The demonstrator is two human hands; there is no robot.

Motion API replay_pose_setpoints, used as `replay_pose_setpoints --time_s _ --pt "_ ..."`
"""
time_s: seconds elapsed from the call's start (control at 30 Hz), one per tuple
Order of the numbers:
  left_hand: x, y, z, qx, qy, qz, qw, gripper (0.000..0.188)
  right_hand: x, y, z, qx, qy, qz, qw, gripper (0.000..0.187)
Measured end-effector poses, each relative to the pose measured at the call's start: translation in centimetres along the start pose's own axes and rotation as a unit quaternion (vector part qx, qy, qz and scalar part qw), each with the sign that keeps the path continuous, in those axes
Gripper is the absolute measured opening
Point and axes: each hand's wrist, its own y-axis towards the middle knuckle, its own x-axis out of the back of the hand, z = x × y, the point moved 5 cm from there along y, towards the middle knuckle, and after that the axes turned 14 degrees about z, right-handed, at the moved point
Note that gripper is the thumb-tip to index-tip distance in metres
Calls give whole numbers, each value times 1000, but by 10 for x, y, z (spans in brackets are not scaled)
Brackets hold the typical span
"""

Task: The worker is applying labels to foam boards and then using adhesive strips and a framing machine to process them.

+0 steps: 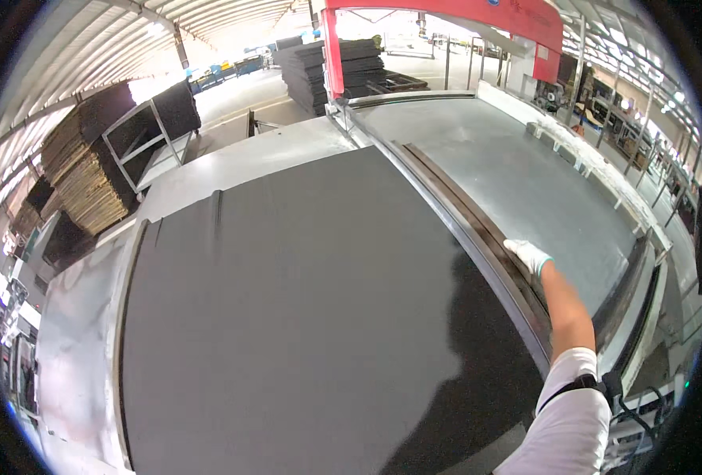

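My right hand [529, 256], in a white work glove, reaches across to a long dark brown bar [466, 203]. Its fingers are bunched together at the bar's right edge and appear to grip it; the fingertips do not show clearly. To the left of the bar, a large flat dark grey sheet [287, 293] covers the table, with a small ridge near its far left edge. A shadow falls over the sheet's right side. My left hand is out of view.
Right of the bar lies a smooth grey metal bed [517, 174] with a pale rail [580, 158] along its far side. A red machine frame [446, 11] arches over the far end. Stacks of dark sheets [331, 70] and a metal frame cart [146, 146] stand beyond.
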Motion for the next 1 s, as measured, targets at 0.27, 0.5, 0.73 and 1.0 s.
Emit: replay_pose_setpoints --time_s 0.27,0.5,0.73,1.0 --pt "-29 19 -7 -1 25 62 998 68 -35 20 -19 232 11 142 962 45" --pt "-25 -14 -34 -9 57 133 989 64 -83 26 6 14 378 148 914 41" --pt "16 -75 -118 1 108 311 944 60 -59 -59 115 197 238 -94 946 42" --pt "210 25 -340 -317 176 227 904 24 -193 -243 50 -73 -131 -225 963 50"
